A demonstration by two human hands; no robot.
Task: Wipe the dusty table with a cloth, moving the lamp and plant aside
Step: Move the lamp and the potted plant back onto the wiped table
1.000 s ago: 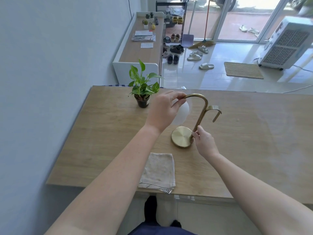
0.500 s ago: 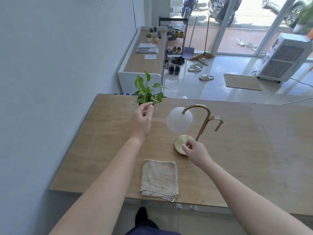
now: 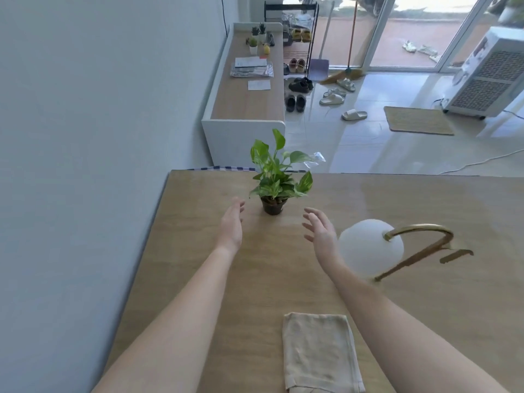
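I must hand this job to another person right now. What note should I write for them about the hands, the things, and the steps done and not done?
Left hand: open, just left of the plant, not touching it.
Right hand: open, just right of the plant, not touching it.
Things: the plant is upright near the far edge of the table. The lamp stands to the right of the right hand. The cloth lies folded at the near edge, not held.
Done: hands placed either side of the pot.
Left: grip the plant, set it aside, check the lamp is clear, then take the cloth and wipe.
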